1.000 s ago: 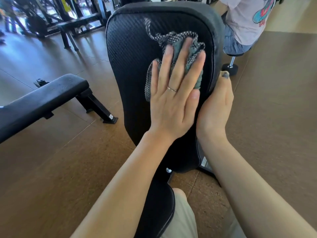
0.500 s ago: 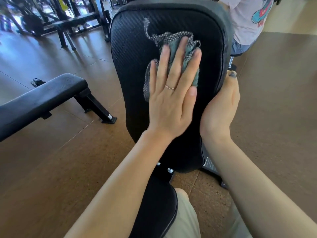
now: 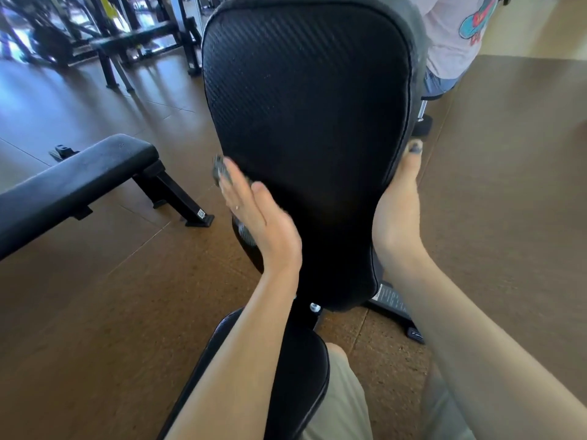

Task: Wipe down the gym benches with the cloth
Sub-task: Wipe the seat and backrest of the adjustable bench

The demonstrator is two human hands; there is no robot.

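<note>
It was a gym: a black padded backrest (image 3: pixel 305 122) stood near, a flat bench (image 3: pixel 79 182) lay at the left, and metal racks (image 3: pixel 143 36) stood far left.

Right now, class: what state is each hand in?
Left hand: open, pressing cloth against backrest.
Right hand: gripping the backrest's edge.

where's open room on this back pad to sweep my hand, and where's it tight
The back pad is bare from its top rim down to the hands. Tight spots: the lower left edge, where the left hand presses the cloth, and the right edge, gripped by the right hand.
</note>
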